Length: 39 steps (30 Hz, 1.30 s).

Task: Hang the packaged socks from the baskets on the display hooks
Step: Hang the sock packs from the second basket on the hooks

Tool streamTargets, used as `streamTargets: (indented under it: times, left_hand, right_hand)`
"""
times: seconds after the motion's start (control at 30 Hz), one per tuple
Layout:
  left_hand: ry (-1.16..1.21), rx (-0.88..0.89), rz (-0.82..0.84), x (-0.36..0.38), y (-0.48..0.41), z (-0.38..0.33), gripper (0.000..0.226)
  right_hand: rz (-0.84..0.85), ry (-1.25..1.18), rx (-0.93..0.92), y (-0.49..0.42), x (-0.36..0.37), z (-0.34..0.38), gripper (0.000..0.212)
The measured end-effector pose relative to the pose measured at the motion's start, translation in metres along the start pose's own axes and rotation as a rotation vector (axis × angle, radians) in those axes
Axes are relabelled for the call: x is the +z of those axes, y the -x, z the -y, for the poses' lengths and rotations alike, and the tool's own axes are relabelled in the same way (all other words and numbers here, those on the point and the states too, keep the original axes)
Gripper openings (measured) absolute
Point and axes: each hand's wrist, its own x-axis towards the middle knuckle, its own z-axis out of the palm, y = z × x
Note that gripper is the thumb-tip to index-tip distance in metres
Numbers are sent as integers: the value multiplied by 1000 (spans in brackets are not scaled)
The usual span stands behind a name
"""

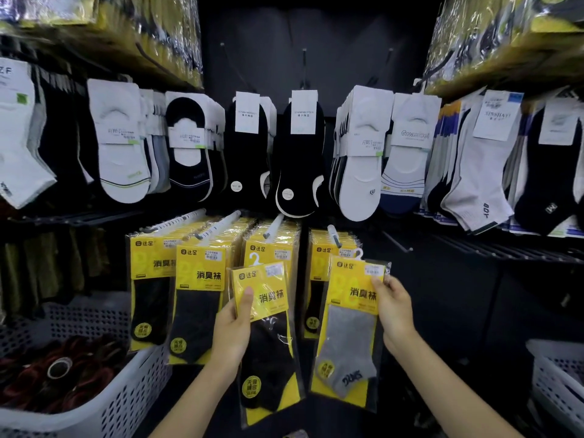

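Note:
My left hand (pixel 232 327) grips a yellow pack of black socks (pixel 268 336) by its left edge, thumb on the front. My right hand (pixel 393 308) holds a yellow pack of grey socks (pixel 347 336) by its right edge. Both packs have white plastic hangers on top and are held up in front of the lower row of display hooks (pixel 333 235). Several matching yellow packs (pixel 196 286) hang on these hooks. To the right, a bare hook (pixel 396 241) sticks out from the dark panel.
A white perforated basket (pixel 126 396) at lower left holds dark red and black bundles. Another white basket (pixel 556 374) sits at lower right. Rows of white and black socks (pixel 300 153) hang above, and wrapped yellow packs line the top shelves.

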Motion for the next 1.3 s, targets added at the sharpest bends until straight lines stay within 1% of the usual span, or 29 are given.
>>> streamTargets:
  times: [0.13,0.2,0.27,0.47,0.63,0.7,0.73,0.77,0.8,0.87,0.93,1.0,1.07,1.13,1.2,1.3]
  left_hand:
    - [1,-2,-7,-2,-3,-1,21]
    - [-2,3,-9,-3,-4,0,21]
    - [-4,6,-7,-3,-5,0,21]
    - [-16,10,6,-3,-5,2,23]
    - [-34,11,43,2,-3,3,19]
    - [-39,5,60,6,-1,4,18]
    - [-45,1,67,9,0,5,17]
    - [-53,-3,74,12,1,7,18]
    - [-63,-7,85,17,3,9,18]
    - [-84,-15,122,28,6,12,19]
    - [-93,-12,176,41,11,15,21]
    - [-81,-17,239,54,15,15,21]
    - [-70,-23,274,63,17,15,19]
    - [-69,-12,292,68,16,14,19]
    - [-66,4,314,71,13,12,24]
    - [-56,-11,384,72,12,8,39]
  right_hand:
    - [78,78,-98,-18,13,12,9]
    - [134,152,-116,-24,21,10,9]
    - [140,179,-112,-29,27,4,8]
    - [14,135,-44,-42,37,-11,15]
    - [-186,246,-24,-43,29,-23,23]
    - [-239,275,-11,-37,25,-28,25]
    - [-233,269,-16,-31,23,-30,25]
    - [-193,255,-23,-24,21,-31,22]
    - [-122,237,-26,-15,21,-32,18]
    - [72,206,4,7,21,-30,12]
    - [251,180,55,28,23,-27,15]
    - [347,103,81,41,24,-25,19]
    - [360,-6,84,47,22,-22,19]
    - [314,-64,67,46,17,-19,17]
    - [230,-71,37,41,12,-17,14]
    - [111,-33,-17,30,8,-12,11]
